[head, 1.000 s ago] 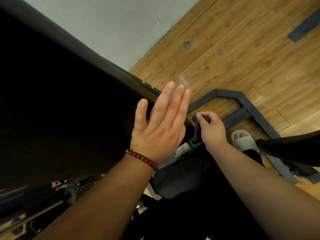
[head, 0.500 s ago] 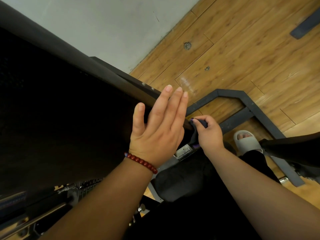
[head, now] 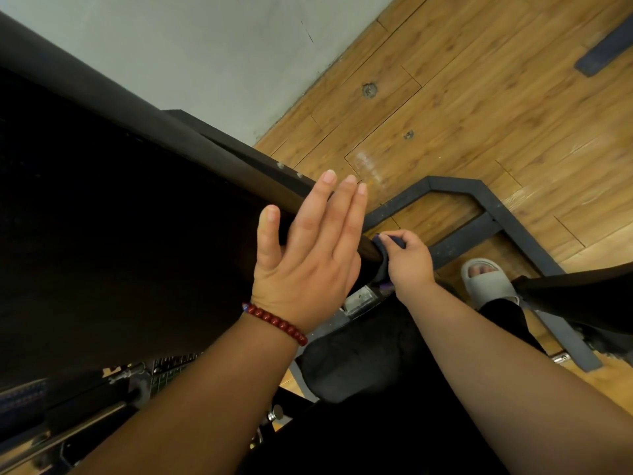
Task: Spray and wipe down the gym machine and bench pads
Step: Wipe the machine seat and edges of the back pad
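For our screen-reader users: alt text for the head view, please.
A right hand pinches a dark cloth at the lower corner of a large black pad, while the left hand, fingers straight, lies flat against the pad. Wood floor and a grey sandal lie beyond.

Nothing legible anywhere in view. Pale sticker (head: 359, 298) on the grey metal just below the dark pad (head: 137, 234), print far too blurred to read. Strip of pale marks (head: 173, 363) down at the lower left, too small and smeared to make out as letters or numbers. No brand or number readable on either.
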